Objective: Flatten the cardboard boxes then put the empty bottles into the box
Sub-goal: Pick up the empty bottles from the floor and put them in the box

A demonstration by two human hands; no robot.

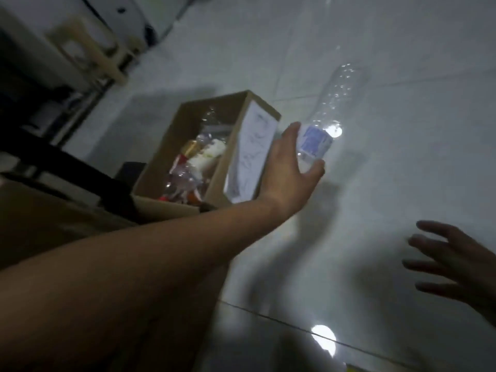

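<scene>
Neighbouring the held bottle [328,122]: box [163,159], stool [86,49].

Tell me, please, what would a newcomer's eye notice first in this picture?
First, the left grip, a bare hand at the centre, holds a clear bottle with a blue label, seen against the pale tiled floor. Just left of it stands an open cardboard box with other bottles inside. The right grip hovers open, fingers spread, at the lower right edge.
</scene>
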